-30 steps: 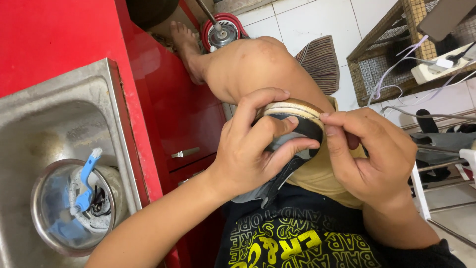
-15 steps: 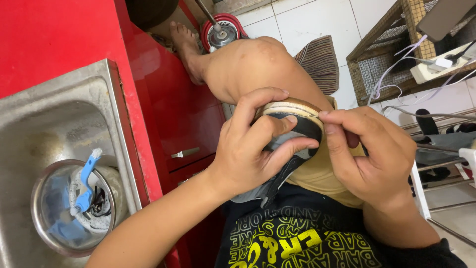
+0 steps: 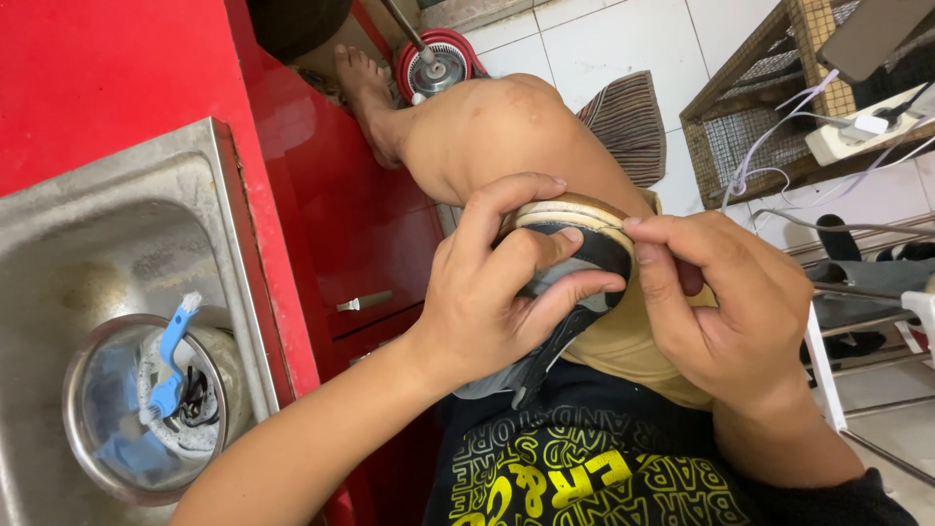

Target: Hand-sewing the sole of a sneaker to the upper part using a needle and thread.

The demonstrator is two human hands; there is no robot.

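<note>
Item: 1 shoe point(image 3: 575, 255), dark upper, pale sole, resting on the raised thigh at centre. Left hand point(image 3: 492, 292) closed around it, thumb across the upper. Right hand point(image 3: 726, 307) pinching its right edge. Far left: steel sink point(image 3: 117, 234), metal bowl point(image 3: 88, 409), blue brush point(image 3: 170, 356).

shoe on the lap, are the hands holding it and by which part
Yes, both. The left hand wraps the toe end of the shoe, fingers on the dark upper; the right hand pinches the pale sole edge at the toe.
</note>
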